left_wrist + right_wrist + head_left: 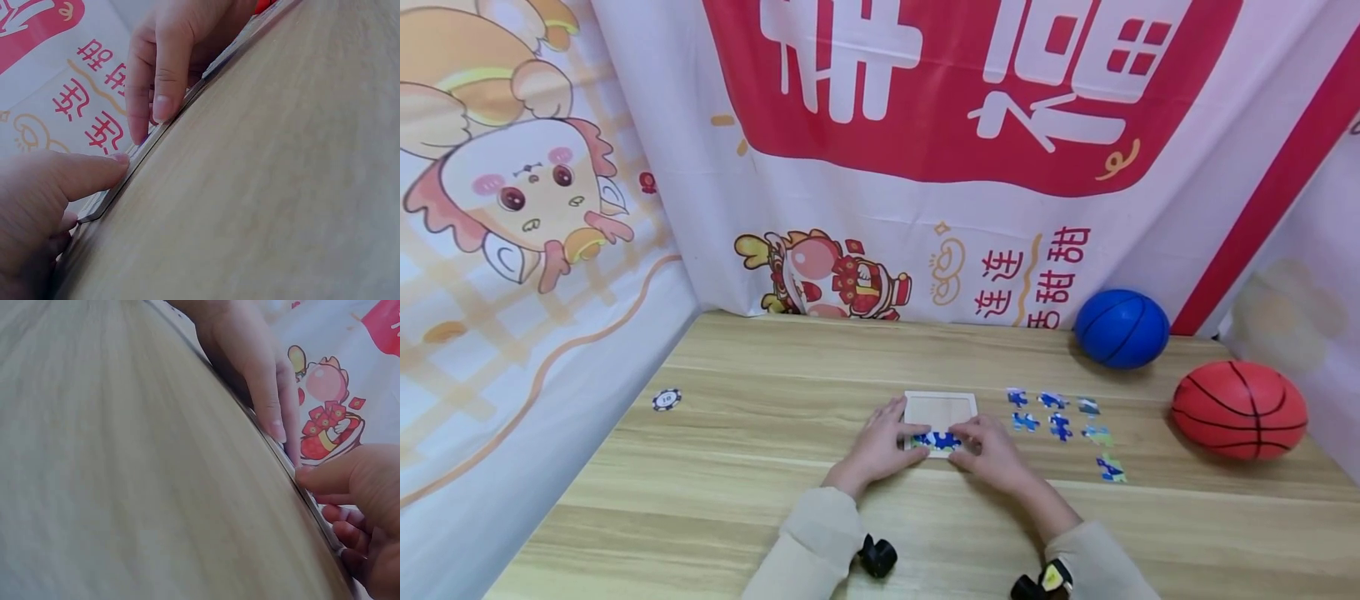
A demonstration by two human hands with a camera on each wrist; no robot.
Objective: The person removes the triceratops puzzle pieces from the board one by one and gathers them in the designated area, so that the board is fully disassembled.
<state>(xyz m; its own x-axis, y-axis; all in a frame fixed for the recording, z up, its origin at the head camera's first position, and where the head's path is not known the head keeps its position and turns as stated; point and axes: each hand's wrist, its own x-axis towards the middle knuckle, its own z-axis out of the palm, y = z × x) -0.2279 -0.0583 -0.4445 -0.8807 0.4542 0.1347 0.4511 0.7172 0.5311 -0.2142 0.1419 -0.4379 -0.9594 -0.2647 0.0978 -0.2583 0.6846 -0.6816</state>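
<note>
A small pale wooden puzzle frame (940, 394) lies on the table between both hands. Blue and green jigsaw pieces (942, 441) cover its near part; bare backing shows in the far part. My left hand (880, 443) grips the frame's left side, its thumb (103, 172) at the near rim and a finger reaching over the pieces. At the opposite side my right hand (996, 454) holds the near right corner, thumb (328, 475) on the rim, index finger touching the pieces. In both wrist views the frame is seen edge-on, so its inside is mostly hidden.
Several loose jigsaw pieces (1060, 427) lie to the right of the frame. Beyond them are a blue ball (1122, 328) and a red ball (1240, 410). A round poker chip (666, 400) lies on the left. Printed curtains (880, 192) hang behind the table (760, 375).
</note>
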